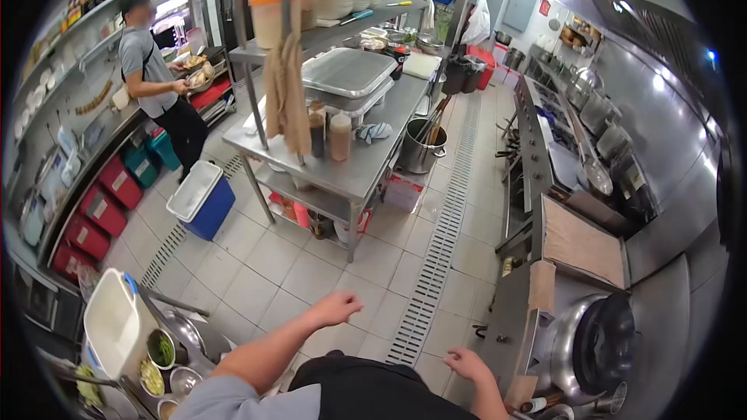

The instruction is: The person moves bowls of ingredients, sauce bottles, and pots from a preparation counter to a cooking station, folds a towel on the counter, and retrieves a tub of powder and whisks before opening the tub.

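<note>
A person's right hand (464,362), fingers loosely bent and parted, hangs beside a steel cooking counter (507,334) bearing a large metal pot (562,351). The left hand (340,307) is loosely curled over the tiled floor (268,288); whether it grips anything cannot be told. Beyond, a blue cooler (208,211) stands left of a metal table (342,175), with a stockpot (415,159) at the table's right. Farther back, a co-worker (156,70) holds a dish of food (200,76).
</note>
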Demonstrator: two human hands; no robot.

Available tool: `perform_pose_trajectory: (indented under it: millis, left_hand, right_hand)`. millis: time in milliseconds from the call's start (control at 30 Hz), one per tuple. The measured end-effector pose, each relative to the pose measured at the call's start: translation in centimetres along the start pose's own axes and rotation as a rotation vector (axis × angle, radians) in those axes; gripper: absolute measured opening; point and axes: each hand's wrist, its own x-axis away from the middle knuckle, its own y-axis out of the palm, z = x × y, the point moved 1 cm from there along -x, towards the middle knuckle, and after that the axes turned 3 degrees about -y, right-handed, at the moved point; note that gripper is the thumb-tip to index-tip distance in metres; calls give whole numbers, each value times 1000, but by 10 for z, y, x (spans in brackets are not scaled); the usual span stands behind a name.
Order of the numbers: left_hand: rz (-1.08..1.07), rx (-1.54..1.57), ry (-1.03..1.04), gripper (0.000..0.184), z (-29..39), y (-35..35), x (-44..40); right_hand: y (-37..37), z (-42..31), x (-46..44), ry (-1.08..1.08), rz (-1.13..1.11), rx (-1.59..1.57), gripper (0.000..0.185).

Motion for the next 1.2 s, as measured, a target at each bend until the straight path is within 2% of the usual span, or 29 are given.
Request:
perform_pose_trajectory:
  millis: [33, 67, 100, 133, 200, 233, 333, 467, 567, 600, 667, 700, 767, 900, 1000, 1100, 1200]
  left_hand:
    - [-48, 17, 50, 42, 29, 13, 3]
    - [-98, 35, 98, 44, 58, 26, 5]
    - [-86, -41, 124, 47, 102, -18, -59]
    - [-73, -116, 149, 49, 137, -59, -128]
    - [-69, -165, 185, 50, 161, -37, -171]
    - [-59, -183, 204, 50, 175, -29, -193]
    - [32, -68, 87, 52, 160, -26, -226]
    - [25, -11, 28, 54, 175, -58, -233]
    - [73, -60, -107, 47, 189, -97, -243]
    - [116, 50, -86, 43, 191, -115, -250]
    - [161, 192, -67, 38, 197, -138, -274]
    - [252, 314, -1, 32, 209, -157, -287]
    - [372, 448, 71, 27, 211, -187, -310]
    - [526, 857, 72, 34, 199, -236, -380]
    - [621, 950, 35, 35, 191, -245, -418]
    - [671, 1026, 2, 40, 200, -256, -440]
    - [750, 1107, -49, 46, 216, -273, -455]
  right_hand:
    - [-5, 5, 35, 113, 31, -90, 47]
    - [2, 25, 71, 187, 10, -324, 43]
    - [-5, -9, -90, 88, -64, -697, 40]
    - [-33, 5, -101, 98, -57, -687, 40]
    - [-91, 31, -112, 107, -61, -745, 34]
    - [-123, 37, -144, 85, -56, -739, 34]
    - [-193, 42, -234, 23, 23, -599, 27]
    - [-297, -52, -341, -165, 122, -443, 29]
    - [-370, -143, -373, -341, 175, -399, 35]
    - [-384, -163, -385, -338, 179, -378, 35]
    - [-399, -193, -422, -414, 113, -460, 37]
    - [-401, -200, -440, -414, 106, -440, 37]
    - [-392, -214, -479, -370, 18, -257, 38]
    - [-373, -221, -547, -296, -162, -191, 40]
    - [-394, -247, -577, -335, -295, -195, 42]
    - [-407, -289, -607, -288, -267, -242, 35]
    - [-466, -364, -661, -481, -239, -84, 34]
